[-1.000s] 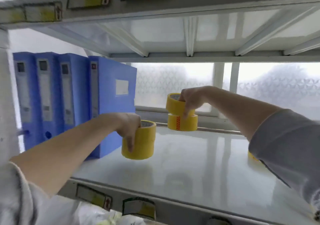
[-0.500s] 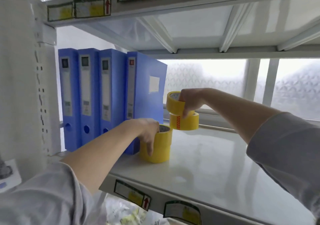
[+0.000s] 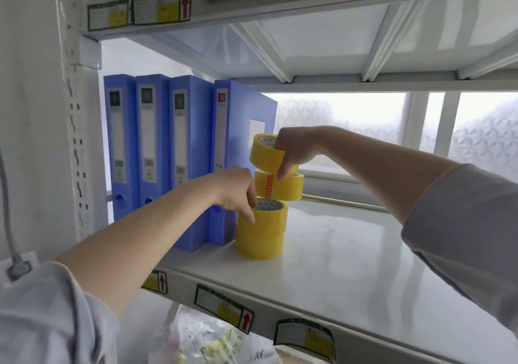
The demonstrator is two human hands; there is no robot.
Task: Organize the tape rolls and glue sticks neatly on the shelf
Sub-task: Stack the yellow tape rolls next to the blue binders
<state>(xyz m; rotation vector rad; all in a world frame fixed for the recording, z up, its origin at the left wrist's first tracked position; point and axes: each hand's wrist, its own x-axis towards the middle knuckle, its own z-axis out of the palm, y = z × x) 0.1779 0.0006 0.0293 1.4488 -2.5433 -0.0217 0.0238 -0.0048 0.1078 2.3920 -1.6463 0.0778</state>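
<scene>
A near stack of two yellow tape rolls (image 3: 261, 232) stands on the white shelf (image 3: 350, 251) beside the blue binders. My left hand (image 3: 238, 189) rests on its top rim, fingers curled over the edge and into the core. Farther back, a lone yellow tape roll (image 3: 283, 187) with a red-patterned strip lies flat near the shelf's rear edge. Just above it, tilted, is another yellow roll (image 3: 265, 154), gripped by my right hand (image 3: 294, 150) with fingers in the core and thumb outside. No glue sticks are visible.
Several blue binders (image 3: 168, 153) stand upright at the shelf's left end against the white upright post (image 3: 70, 111). An upper shelf (image 3: 280, 4) hangs close overhead. Below the shelf lies a plastic bag (image 3: 201, 338). A frosted window (image 3: 350, 122) is behind.
The view shifted left. My left hand carried its double stack of rolls left and set it down against the binders. My right hand keeps its tilted roll over the rear roll.
</scene>
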